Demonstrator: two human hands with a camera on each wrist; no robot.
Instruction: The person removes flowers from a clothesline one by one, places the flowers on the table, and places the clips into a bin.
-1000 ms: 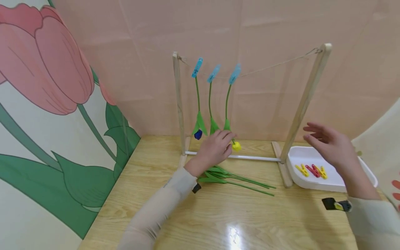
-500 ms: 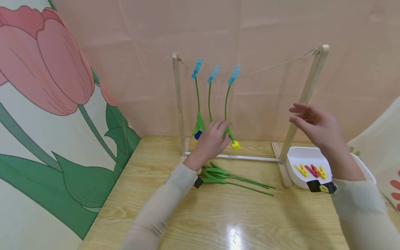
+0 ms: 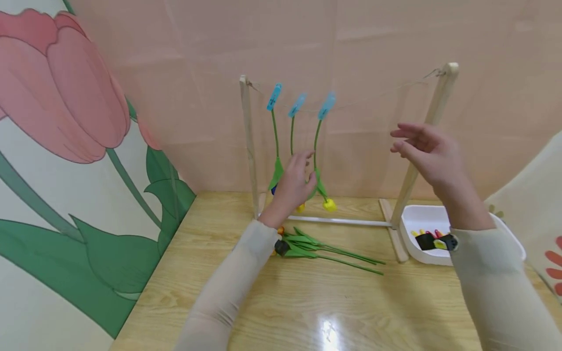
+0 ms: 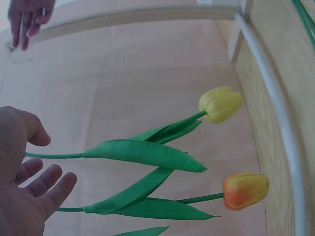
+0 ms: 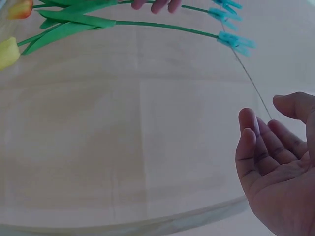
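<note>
Three tulips hang upside down from a string, each by a blue clothespin (image 3: 327, 106). The yellow tulip (image 3: 330, 205) is rightmost, the orange-yellow tulip (image 4: 245, 191) in the middle, and the dark blue tulip (image 3: 274, 189) at left, partly hidden. My left hand (image 3: 293, 184) is in front of the hanging stems, its fingers apart and loosely bent around no object; whether it touches a stem I cannot tell. My right hand (image 3: 428, 152) is raised before the right wooden post (image 3: 440, 95), fingers loosely curved, holding nothing. In the right wrist view, the string runs behind its fingers (image 5: 246, 147).
Several loose tulips with green stems (image 3: 347, 253) lie on the wooden table (image 3: 360, 307), their heads partly behind the left wrist. A white rod (image 3: 342, 221) joins the frame's feet. At right, a white tray (image 3: 511, 239) holds red and yellow clothespins, partly covered by the right wrist camera.
My left hand has risen along the stems, uncovering the orange-yellow tulip's head. My right hand has moved up and left, from above the tray to the right post.
</note>
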